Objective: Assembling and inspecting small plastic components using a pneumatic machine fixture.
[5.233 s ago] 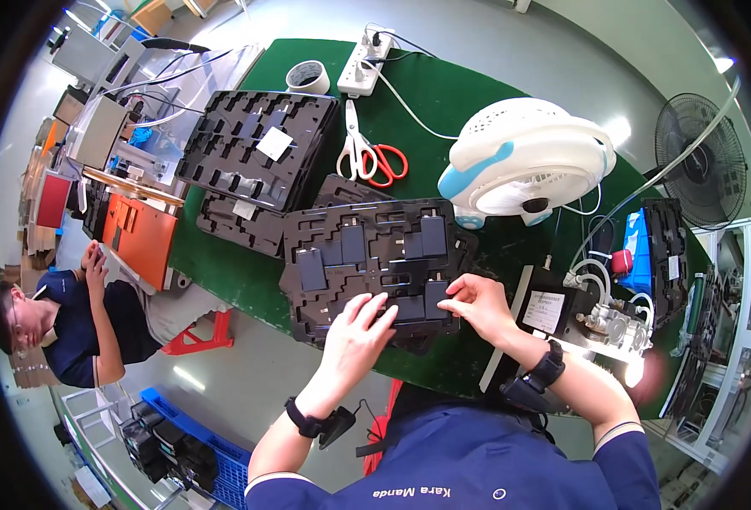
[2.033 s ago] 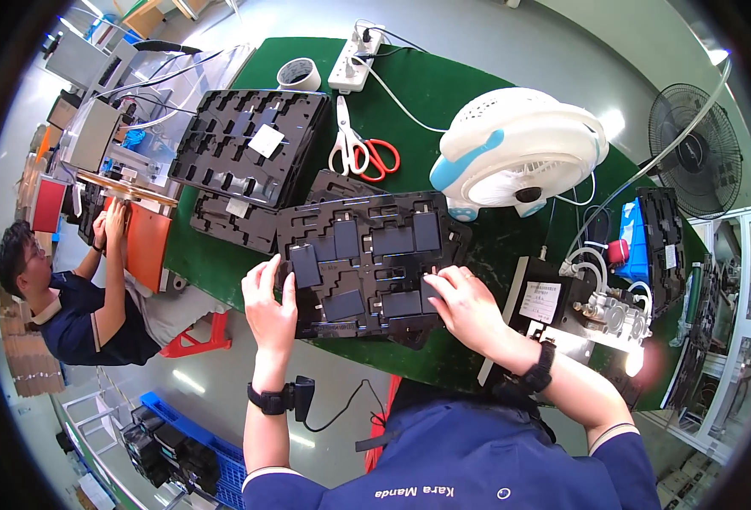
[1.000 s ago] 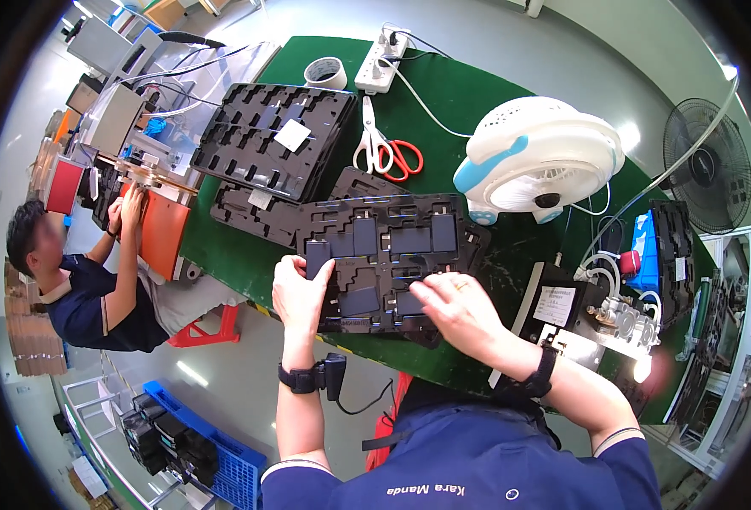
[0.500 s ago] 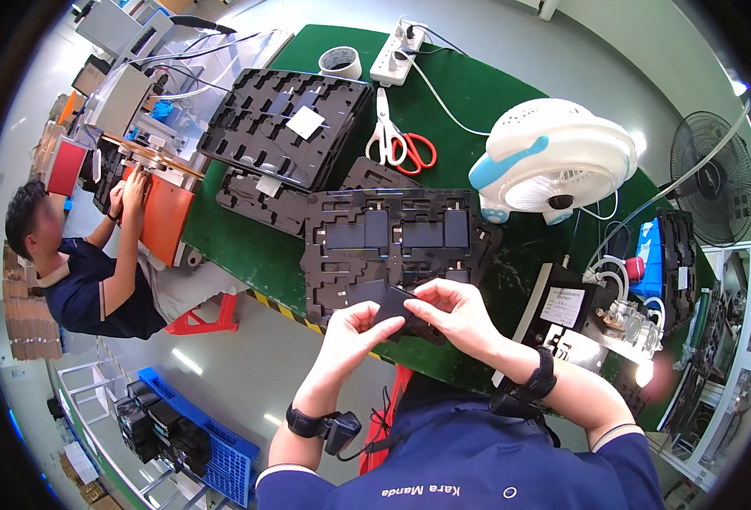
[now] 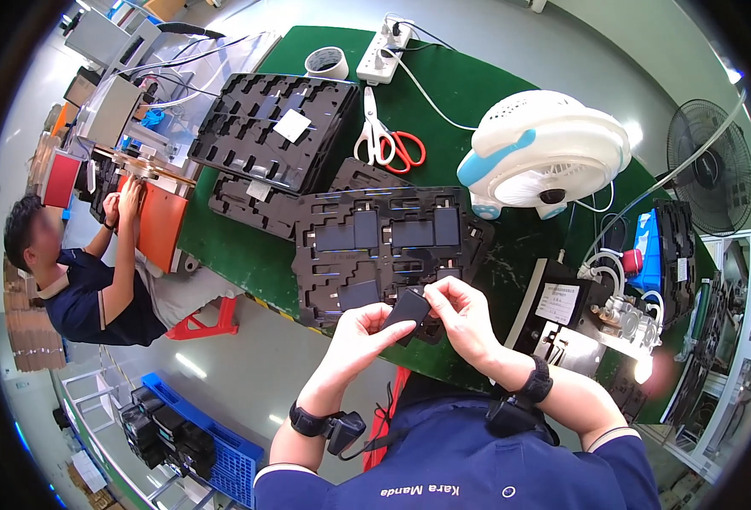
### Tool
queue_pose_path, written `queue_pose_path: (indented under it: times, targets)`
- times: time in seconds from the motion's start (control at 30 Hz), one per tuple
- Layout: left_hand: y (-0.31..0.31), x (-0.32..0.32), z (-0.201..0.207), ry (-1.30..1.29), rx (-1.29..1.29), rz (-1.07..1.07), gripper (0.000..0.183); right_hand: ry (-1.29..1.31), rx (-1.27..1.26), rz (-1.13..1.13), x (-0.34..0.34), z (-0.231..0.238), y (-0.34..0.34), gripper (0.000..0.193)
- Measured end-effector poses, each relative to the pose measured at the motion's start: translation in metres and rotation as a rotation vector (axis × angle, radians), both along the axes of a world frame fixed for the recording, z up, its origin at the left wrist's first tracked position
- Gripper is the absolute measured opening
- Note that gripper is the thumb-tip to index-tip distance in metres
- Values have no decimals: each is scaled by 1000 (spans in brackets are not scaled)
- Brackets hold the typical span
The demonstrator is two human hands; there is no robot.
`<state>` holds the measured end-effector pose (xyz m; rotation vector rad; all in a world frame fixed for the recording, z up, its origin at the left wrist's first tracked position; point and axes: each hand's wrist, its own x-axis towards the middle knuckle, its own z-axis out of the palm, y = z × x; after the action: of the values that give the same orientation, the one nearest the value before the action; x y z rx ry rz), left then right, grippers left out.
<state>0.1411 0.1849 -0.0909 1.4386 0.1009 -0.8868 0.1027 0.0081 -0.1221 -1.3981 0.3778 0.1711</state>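
Orange board at my far left, with a seated co-worker who's got both hands at its edge. Lower down there's a blue plastic crate. Next, on the green counter, a stack of black trays with a white label on top, tape roll just behind. Then a black tray nearer the person, several dark blocks in its pockets. On my feed the left hand has a snug grip on one black block, thumb in front, held over the tray's near edge. Scissors lie beyond the tray. The right hand's grip is nearly pinched together at the block's upper right corner; can't tell if it's actually got hold. Further right: white-and-blue fan, a black device with metal fittings, and a black fan.
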Motion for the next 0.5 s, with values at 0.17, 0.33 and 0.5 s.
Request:
queue_pose_path:
  times: [0.17, 0.33, 0.5]
  targets:
    - [8, -3, -3, 40, 12, 2, 12, -14, -15, -148, 14, 0, -30, 19]
    - [8, -8, -9, 79, -26, 57, 13, 184, 191, 188, 5, 17, -14, 25]
    - [9, -10, -12, 52, 11, -43, 14, 282, 238, 261, 0, 1, -16, 21]
